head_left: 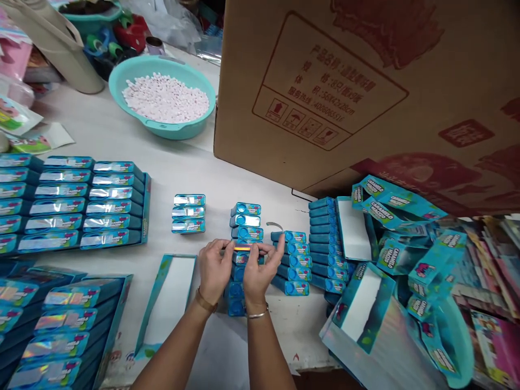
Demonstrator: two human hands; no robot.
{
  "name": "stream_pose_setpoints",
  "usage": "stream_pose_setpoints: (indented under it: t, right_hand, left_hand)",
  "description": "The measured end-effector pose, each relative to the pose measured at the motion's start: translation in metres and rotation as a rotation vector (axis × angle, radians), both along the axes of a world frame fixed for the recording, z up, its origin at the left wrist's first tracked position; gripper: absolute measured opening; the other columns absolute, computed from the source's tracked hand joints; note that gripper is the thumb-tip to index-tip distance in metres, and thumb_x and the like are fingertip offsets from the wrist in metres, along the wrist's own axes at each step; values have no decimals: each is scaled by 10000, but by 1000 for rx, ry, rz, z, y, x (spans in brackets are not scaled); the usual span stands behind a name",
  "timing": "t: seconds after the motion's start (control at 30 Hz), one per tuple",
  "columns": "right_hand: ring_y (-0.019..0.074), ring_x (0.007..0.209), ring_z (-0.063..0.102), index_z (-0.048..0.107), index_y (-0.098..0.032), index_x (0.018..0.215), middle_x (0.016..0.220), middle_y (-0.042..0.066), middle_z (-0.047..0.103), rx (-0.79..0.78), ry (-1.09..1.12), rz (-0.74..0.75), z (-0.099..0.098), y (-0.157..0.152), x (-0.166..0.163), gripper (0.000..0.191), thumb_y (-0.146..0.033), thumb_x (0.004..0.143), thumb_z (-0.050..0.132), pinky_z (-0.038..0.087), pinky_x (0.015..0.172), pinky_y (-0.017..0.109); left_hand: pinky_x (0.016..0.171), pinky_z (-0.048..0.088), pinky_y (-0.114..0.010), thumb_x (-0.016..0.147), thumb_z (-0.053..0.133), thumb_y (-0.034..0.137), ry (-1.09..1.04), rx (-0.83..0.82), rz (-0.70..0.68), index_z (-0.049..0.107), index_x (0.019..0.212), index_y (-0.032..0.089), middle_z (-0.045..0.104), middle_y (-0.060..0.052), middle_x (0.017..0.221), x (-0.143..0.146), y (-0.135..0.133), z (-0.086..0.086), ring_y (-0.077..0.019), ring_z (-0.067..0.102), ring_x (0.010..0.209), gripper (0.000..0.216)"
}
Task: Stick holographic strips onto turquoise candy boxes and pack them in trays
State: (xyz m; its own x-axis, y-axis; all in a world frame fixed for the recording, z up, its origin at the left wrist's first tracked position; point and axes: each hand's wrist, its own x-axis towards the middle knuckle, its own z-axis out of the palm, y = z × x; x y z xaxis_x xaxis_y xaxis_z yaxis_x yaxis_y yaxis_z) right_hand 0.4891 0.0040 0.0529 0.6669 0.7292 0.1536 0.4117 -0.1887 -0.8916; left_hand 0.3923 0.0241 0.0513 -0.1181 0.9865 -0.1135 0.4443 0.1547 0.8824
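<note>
My left hand [213, 271] and my right hand [257, 271] meet over a column of small blue boxes [246, 222] on the white table [122, 146]. Together they pinch a thin orange strip [242, 248] stretched between their fingertips, just above the column. Both hands are closed in a pinch. A second column of blue boxes [293, 262] lies right beside my right hand. A short stack of three blue boxes [189, 213] sits to the left of my left hand. A curled clear strip [275, 224] lies on the table just beyond my right hand.
A big cardboard carton [345, 92] fills the back right. A teal basin of white pellets [162, 97] stands at the back. Filled display trays [73, 200] lie left, an empty tray [168, 298] near my left arm, and loose boxes and flat trays [390, 254] pile up right.
</note>
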Motion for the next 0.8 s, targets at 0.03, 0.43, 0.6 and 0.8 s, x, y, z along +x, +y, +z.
stream_pose_setpoints:
  t: [0.03, 0.43, 0.6, 0.8]
  right_hand:
    - [165, 801, 544, 201, -171, 1511, 844, 16, 585, -6, -12, 5, -2, 1, 1, 693, -274, 912, 535, 434, 927, 401]
    - [245, 953, 496, 197, -162, 1520, 1024, 111, 542, -195, -140, 71, -8, 6, 8, 691, -296, 906, 484, 421, 909, 413]
    - [209, 867, 491, 188, -182, 1525, 1110, 127, 480, -145, -91, 66, 16, 2, 17, 672, -298, 917, 450, 442, 865, 386]
    - [168, 898, 509, 536, -254, 1332, 1055, 54, 546, -77, 344, 90, 89, -25, 30, 477, -419, 885, 568, 427, 855, 322]
  left_hand:
    - [775, 453, -293, 909, 522, 371, 28, 14, -10, 667, 783, 197, 686, -42, 797, 0, 2, -2, -195, 617, 806, 260]
    - [699, 481, -282, 794, 634, 442, -403, -202, 140, 641, 753, 166, 677, -34, 738, 14, 7, -52, -180, 615, 714, 279]
    - [780, 498, -313, 764, 669, 440, -449, -164, 290, 649, 952, 153, 681, -80, 920, 7, 6, -41, -199, 630, 848, 344]
    - [758, 510, -318, 866, 499, 623, -827, -273, 66, 582, 1267, 208, 634, -124, 1227, -6, 1, 27, -237, 618, 1019, 583]
